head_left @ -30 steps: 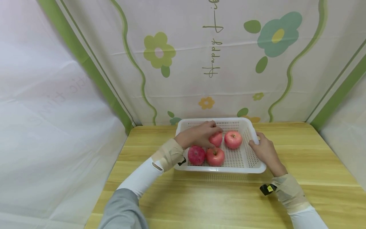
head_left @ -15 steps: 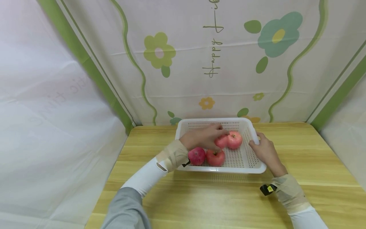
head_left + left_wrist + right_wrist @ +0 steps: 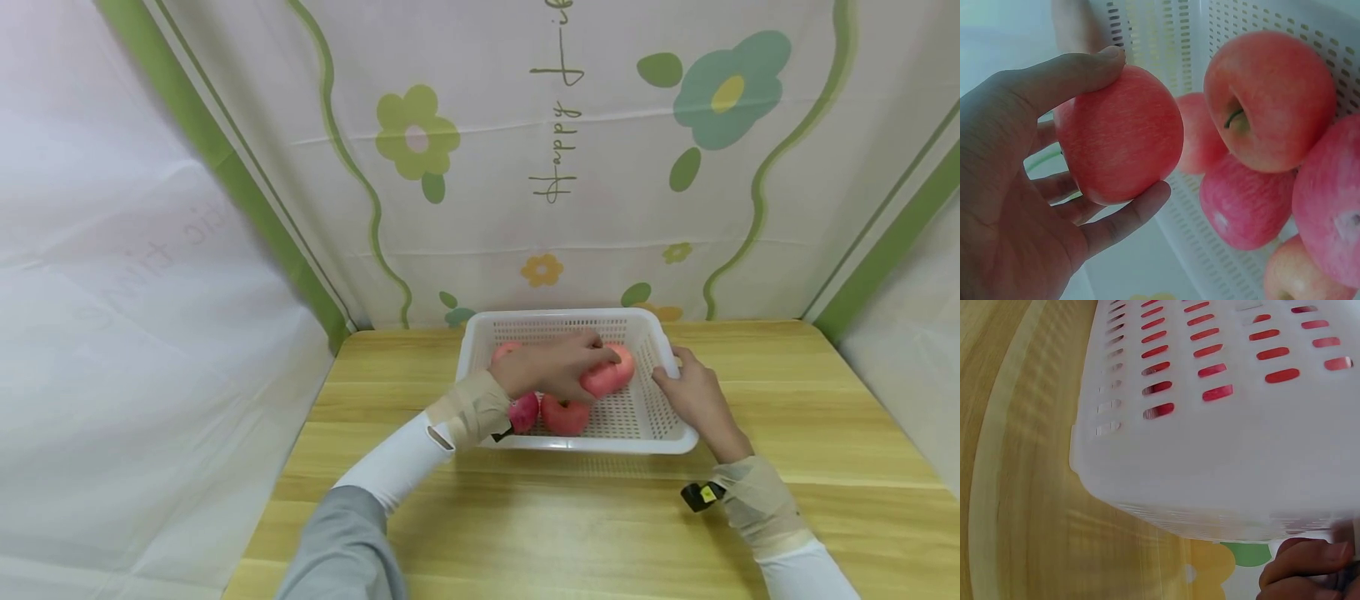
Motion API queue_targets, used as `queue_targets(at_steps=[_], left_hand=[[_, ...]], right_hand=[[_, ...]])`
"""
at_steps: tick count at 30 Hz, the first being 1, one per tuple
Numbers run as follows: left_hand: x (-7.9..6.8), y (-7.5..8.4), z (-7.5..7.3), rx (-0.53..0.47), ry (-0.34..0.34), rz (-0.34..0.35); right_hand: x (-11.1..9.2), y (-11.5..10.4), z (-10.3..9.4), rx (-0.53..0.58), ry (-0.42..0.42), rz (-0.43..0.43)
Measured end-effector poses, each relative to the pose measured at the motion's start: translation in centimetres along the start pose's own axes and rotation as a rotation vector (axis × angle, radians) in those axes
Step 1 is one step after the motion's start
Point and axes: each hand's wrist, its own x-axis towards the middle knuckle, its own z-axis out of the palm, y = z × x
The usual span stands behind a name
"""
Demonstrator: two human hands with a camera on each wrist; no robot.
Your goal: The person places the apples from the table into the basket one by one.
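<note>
My left hand (image 3: 557, 367) is over the white plastic basket (image 3: 570, 445) and holds a red apple (image 3: 1124, 134) between thumb and fingers. That apple overlaps a paler apple (image 3: 626, 360) at the basket's right in the head view. Nearer the front rim are another apple (image 3: 566, 418) and a darker red one (image 3: 527, 413), partly hidden by the left wrist. Behind the left hand an apple (image 3: 506, 350) shows in part. The right hand (image 3: 699, 398) grips the basket's right rim; its curled fingers (image 3: 1300, 565) show at the corner of the right wrist view.
The basket, with slotted sides, stands on a wooden table (image 3: 570, 533). A white cloth (image 3: 480, 167) printed with flowers hangs right behind it. White cloth panels (image 3: 165, 350) close off the sides. In the left wrist view several apples lie close together, one with a stem (image 3: 1233, 119).
My left hand has moved to the right across the basket with the apple, up to the apple at the right. A back-left apple has come into view. The right hand stays on the rim.
</note>
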Motion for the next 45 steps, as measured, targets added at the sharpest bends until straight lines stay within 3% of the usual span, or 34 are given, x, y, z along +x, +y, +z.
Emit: queue_targets(at_steps=[16,45], left_hand=[[2.2,1.4,1.3,0.007,-0.032,0.066],[4.1,1.7,3.1,0.111,-0.138,0.036]], right_hand=[[0.3,0.1,0.0,-0.001,-0.001,-0.020],[0.4,0.4,0.0,-0.025,0.011,-0.016]])
